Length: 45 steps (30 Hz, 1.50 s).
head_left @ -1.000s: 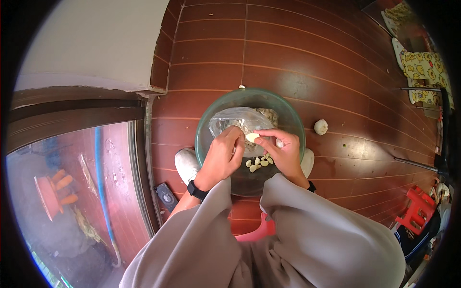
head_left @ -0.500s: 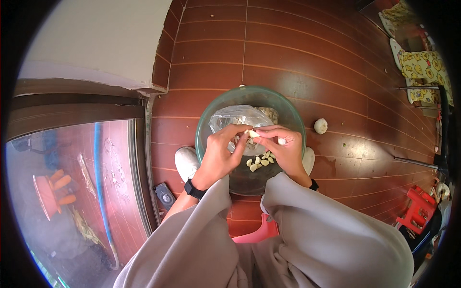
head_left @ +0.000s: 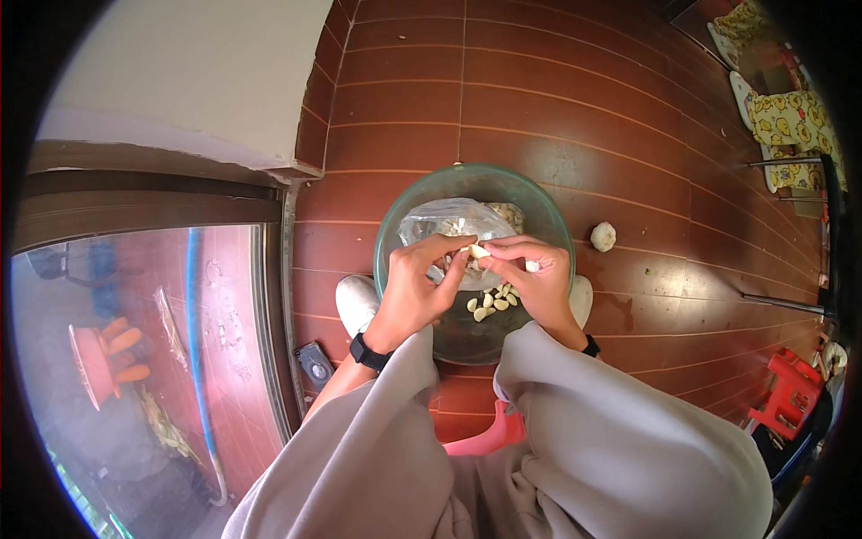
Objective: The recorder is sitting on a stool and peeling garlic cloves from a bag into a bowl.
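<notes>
Over a green translucent basin point(head_left: 549, 202), my left hand point(head_left: 415, 286) and my right hand point(head_left: 539, 280) meet fingertip to fingertip. Both pinch a pale garlic clove point(head_left: 479, 251) between them. Another whitish piece, which looks like a clove point(head_left: 532, 266), shows tucked in the fingers of my right hand. Below the hands, several peeled garlic cloves point(head_left: 489, 305) lie in the near part of the basin. A clear plastic bag point(head_left: 435, 214) sits behind them in the basin with pale, papery contents, partly hidden by my fingers.
A whole garlic bulb point(head_left: 602, 236) lies on the brown tiled floor point(head_left: 539, 99) right of the basin. My shoes flank the basin. A pink stool point(head_left: 489, 436) shows between my legs. Left is a glass door point(head_left: 135, 359); a red plastic stool point(head_left: 787, 393) stands far right.
The whole view has shifted slightly, so things appear a little further right. Both hands keep their pinch on the clove, with barely any finger movement.
</notes>
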Motion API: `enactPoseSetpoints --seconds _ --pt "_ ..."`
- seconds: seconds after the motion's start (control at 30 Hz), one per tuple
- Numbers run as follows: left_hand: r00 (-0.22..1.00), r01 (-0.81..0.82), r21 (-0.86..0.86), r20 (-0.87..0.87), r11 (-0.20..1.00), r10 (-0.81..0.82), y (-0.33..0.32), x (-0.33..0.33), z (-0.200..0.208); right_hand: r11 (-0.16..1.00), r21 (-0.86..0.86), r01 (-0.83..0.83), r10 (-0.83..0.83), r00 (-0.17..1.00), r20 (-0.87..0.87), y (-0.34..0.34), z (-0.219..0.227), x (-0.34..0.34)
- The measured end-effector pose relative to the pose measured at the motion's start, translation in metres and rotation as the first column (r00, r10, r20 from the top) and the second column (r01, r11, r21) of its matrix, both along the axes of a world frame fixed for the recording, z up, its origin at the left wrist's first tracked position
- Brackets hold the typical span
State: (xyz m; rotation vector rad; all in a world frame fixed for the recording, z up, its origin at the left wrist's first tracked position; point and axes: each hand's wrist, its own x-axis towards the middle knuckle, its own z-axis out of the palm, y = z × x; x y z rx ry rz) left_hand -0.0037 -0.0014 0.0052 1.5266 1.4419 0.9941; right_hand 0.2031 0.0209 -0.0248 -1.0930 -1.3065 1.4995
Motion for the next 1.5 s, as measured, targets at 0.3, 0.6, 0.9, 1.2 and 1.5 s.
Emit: enactPoseSetpoints --seconds 0.3,0.6,0.9,1.2,1.5 --pt "1.000 0.008 0.061 0.015 0.998 -0.009 0.002 0.003 0.003 1.000 0.028 -0.001 0.001 1.000 0.001 0.000 0.011 0.003" --pt "0.997 -0.049 0.055 0.055 0.997 0.046 0.004 0.010 0.002 0.997 0.066 0.040 -0.044 0.997 0.065 0.000 0.013 0.007" --pt "1.000 0.025 -0.036 0.005 0.999 -0.024 0.001 0.005 0.003 0.990 0.125 0.058 -0.067 0.995 0.070 -0.001 0.010 0.000" --pt "0.999 -0.051 -0.001 0.007 0.999 0.051 0.001 0.008 -0.005 0.979 0.192 0.070 -0.081 0.995 0.053 -0.001 -0.001 -0.005" --pt "0.996 -0.070 0.023 0.064 0.997 0.069 0.004 0.015 -0.011 0.978 0.195 0.076 -0.093 0.992 0.083 -0.002 0.002 -0.002"
